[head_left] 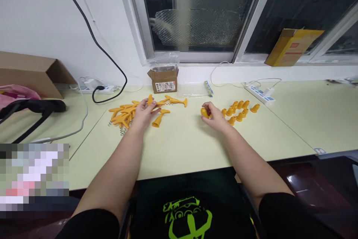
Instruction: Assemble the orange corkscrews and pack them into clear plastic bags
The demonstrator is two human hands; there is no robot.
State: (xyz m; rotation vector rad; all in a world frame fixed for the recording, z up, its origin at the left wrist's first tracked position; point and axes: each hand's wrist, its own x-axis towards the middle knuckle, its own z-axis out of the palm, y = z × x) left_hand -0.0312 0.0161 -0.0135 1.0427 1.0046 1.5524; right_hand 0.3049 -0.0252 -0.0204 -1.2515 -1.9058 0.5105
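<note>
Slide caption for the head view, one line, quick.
Left hand holding a yellow piece, right hand holding a rounded yellow part, more yellow parts lying on the pale table.

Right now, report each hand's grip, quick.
Left hand: closed, holding a slim yellow piece, partly hidden by the fingers.
Right hand: closed, holding a rounded yellow piece.
</note>
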